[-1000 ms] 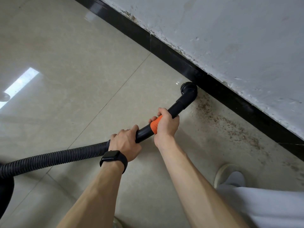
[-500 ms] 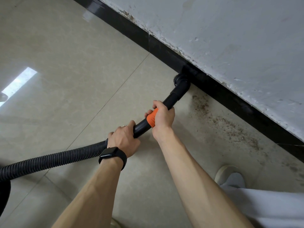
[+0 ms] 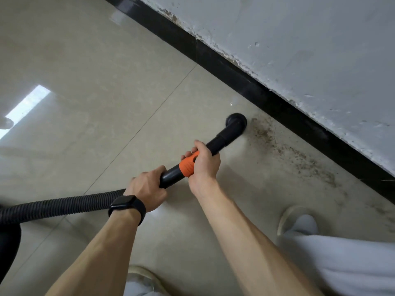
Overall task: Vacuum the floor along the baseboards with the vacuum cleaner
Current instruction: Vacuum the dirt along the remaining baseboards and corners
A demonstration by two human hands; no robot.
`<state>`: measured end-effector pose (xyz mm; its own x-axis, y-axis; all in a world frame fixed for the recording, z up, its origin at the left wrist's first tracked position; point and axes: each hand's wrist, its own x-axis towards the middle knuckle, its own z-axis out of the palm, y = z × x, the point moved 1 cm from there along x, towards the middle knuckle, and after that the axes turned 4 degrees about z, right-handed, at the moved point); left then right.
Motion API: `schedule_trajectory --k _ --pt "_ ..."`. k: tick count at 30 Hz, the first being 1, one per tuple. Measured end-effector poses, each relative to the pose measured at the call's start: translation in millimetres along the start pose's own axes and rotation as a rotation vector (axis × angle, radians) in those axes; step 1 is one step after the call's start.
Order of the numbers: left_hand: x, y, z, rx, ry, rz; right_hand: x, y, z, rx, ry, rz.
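Head view, looking down at the work. Left hand (image 3: 147, 189) has its fingers wrapped fully round the rear end of the rigid black plastic vacuum tube (image 3: 220, 142), where the black ribbed flexible hose (image 3: 64, 207) joins it. A black smartwatch (image 3: 126, 204) sits on that wrist. Right hand (image 3: 204, 165) is clasped round the same tube further forward, covering part of the orange ribbed collar (image 3: 187, 166). Both holds are closed firmly on the tube.

The tube slopes down and away to a round black brush nozzle (image 3: 236, 121), which sits on the glossy beige tiled floor (image 3: 106, 92). The nozzle lies near the black baseboard (image 3: 277, 103) but apart from it, just beside the upper end of a brown speckled dirt band (image 3: 299, 157) running along the baseboard foot.

Above the baseboard, the grey-white painted wall (image 3: 299, 39) shows chipped paint along its lower edge. The hose trails left to a black vacuum body (image 3: 8, 248) at the frame edge. A pale shoe (image 3: 288, 216) stands at lower right.
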<state>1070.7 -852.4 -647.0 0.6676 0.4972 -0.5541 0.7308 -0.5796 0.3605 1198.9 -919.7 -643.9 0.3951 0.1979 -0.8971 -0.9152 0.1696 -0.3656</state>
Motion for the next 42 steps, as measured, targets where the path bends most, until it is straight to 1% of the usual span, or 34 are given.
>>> schedule_trajectory --k 4,11,15,20,29,42 --pt "-23 -11 3 0.163 -0.054 0.081 -21 26 -29 0.068 0.096 0.037" --pt "-50 -16 9 0.216 -0.051 0.150 -41 47 -53 0.075 0.132 0.071" --pt "-50 -14 11 0.201 -0.045 0.131 -42 46 -52 0.067 0.144 0.059" --pt "-37 0 12 0.149 -0.001 0.080 -32 25 -44 0.050 0.098 0.020" --pt "-25 20 13 0.122 0.028 0.080 -18 7 -42 0.033 0.087 -0.034" --pt "-9 31 9 0.103 0.042 0.052 -6 -13 -33 0.045 0.050 -0.032"
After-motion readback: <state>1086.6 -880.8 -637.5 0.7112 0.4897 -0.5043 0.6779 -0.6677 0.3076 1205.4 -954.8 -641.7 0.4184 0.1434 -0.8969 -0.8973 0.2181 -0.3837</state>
